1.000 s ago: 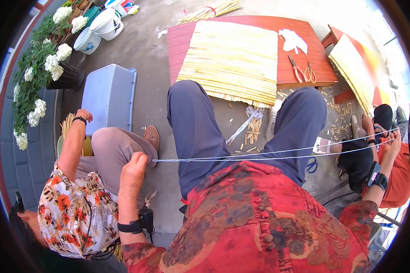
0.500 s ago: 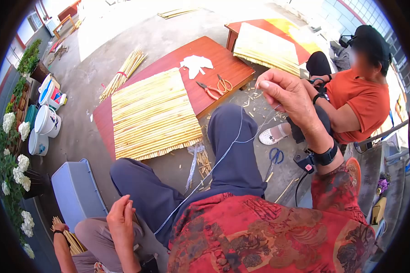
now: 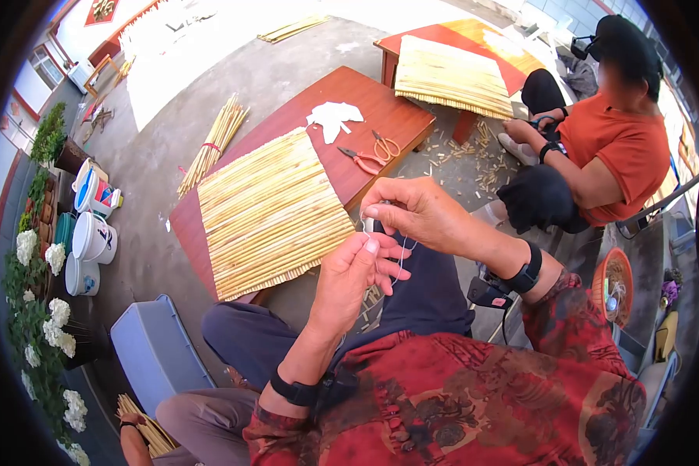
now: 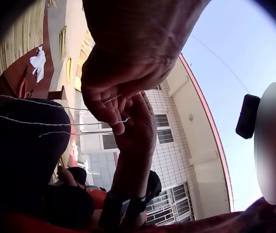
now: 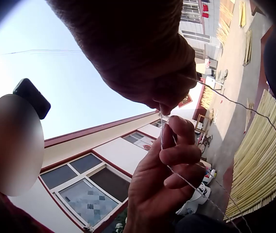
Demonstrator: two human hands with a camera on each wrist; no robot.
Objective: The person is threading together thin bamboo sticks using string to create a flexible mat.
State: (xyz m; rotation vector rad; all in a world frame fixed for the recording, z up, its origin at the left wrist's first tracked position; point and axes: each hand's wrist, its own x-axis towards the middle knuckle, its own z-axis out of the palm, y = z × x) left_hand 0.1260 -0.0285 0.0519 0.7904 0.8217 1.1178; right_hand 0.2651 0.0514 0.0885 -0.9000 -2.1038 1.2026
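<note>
In the head view my two hands meet above my lap, over the near edge of the table. My left hand point(image 3: 342, 276) pinches a thin white string point(image 5: 254, 111) between thumb and forefinger, its other fingers spread out to the right. Close beside it, my right hand point(image 3: 423, 213) pinches the string too, fingertips almost at the left thumb. Strands hang down from both hands in the right wrist view. Beyond them a mat of straw-coloured stalks point(image 3: 276, 213) lies on the red table point(image 3: 380, 101), with red-handled pliers point(image 3: 363, 159) and scissors point(image 3: 385, 145) to its right.
A white piece of cloth or paper point(image 3: 334, 119) lies on the table. Left stand a grey-blue bin point(image 3: 159, 349) and white buckets point(image 3: 95, 237). A person in orange point(image 3: 617, 155) sits at right by a second mat point(image 3: 450, 74). Another person's knee point(image 3: 210, 419) is at lower left.
The string was stretched wide between my hands, then slackened. My hands have come together in front of me, both now at the string. The head view has turned to the right.
</note>
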